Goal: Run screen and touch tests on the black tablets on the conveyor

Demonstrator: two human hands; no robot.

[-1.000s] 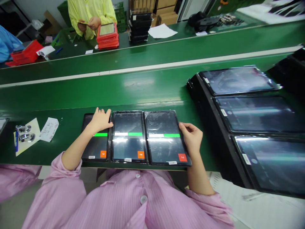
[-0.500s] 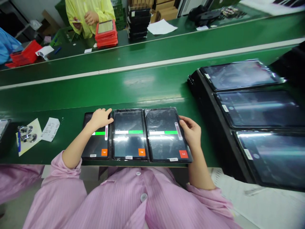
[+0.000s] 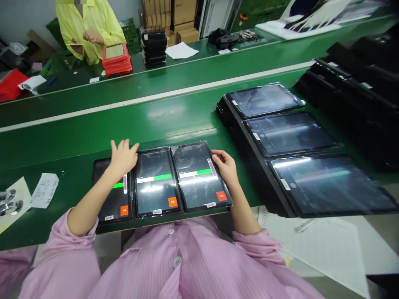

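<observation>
Three tablets lie side by side, screens up, each with a green bar and an orange or red "Fail" box: the left tablet (image 3: 116, 203), the middle tablet (image 3: 156, 166) and the right tablet (image 3: 199, 185). My left hand (image 3: 123, 157) is above the upper part of the left tablet, its fingers spread, and covers some of that screen. At the right tablet's right edge, my right hand (image 3: 226, 166) has its thumb and bent fingers closed on the rim.
On the right, dark tablets (image 3: 289, 133) rest along a black support, with black stacks (image 3: 361, 95) beyond. A written note (image 3: 45, 190) and a yellow sheet (image 3: 21, 199) with small metal parts lie left. Across the bench, a person in yellow (image 3: 90, 29) stands near red cases (image 3: 116, 64).
The view has swung to the right. My left hand's fingers have spread wider and point upward past the left tablet's top edge. My right hand stays at the right tablet's edge.
</observation>
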